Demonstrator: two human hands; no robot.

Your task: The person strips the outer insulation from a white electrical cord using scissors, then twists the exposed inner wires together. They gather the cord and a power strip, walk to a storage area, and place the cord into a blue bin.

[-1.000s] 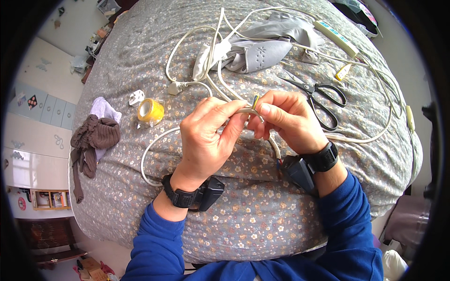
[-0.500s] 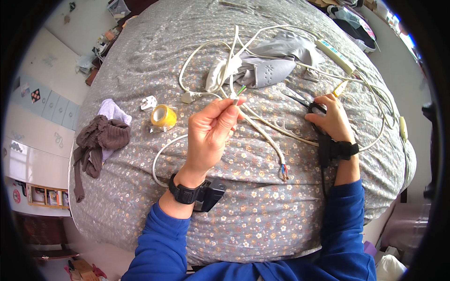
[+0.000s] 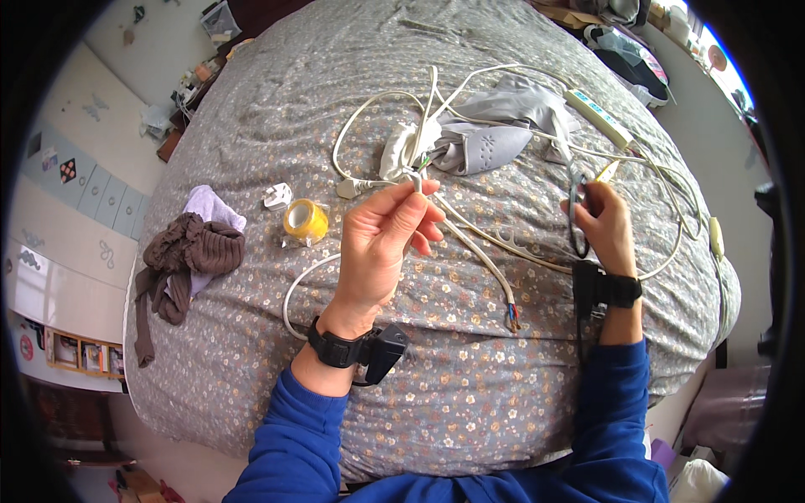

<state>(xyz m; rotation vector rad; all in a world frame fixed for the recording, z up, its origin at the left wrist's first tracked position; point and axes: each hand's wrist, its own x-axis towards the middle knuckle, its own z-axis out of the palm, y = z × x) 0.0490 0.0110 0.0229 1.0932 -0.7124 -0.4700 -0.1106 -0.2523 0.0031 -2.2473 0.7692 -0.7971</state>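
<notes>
Pinched between the thumb and fingers of my left hand (image 3: 377,243) is the end of a white electrical cable (image 3: 417,179); a bit of green wire sticks out of it. My right hand (image 3: 610,226) is closed around a pair of black-handled scissors (image 3: 575,220), raised off the bed at the right. Below and right of my left hand, a second white cable end (image 3: 495,272) lies on the cover with its red and blue wires (image 3: 514,316) bared. Beyond my right hand's fingers lies a yellow-handled tool (image 3: 607,171), partly hidden.
A flowered bedspread (image 3: 470,377) lies under everything. White cords loop around a grey cloth (image 3: 495,147) and a power strip (image 3: 599,119). On the left are a roll of yellow tape (image 3: 306,220), a white plug (image 3: 277,197) and a brown knitted garment (image 3: 191,243).
My right hand has lifted the scissors from the cover and turned them upright. My left hand keeps its pinch on the cable end. The whole view has shifted slightly.
</notes>
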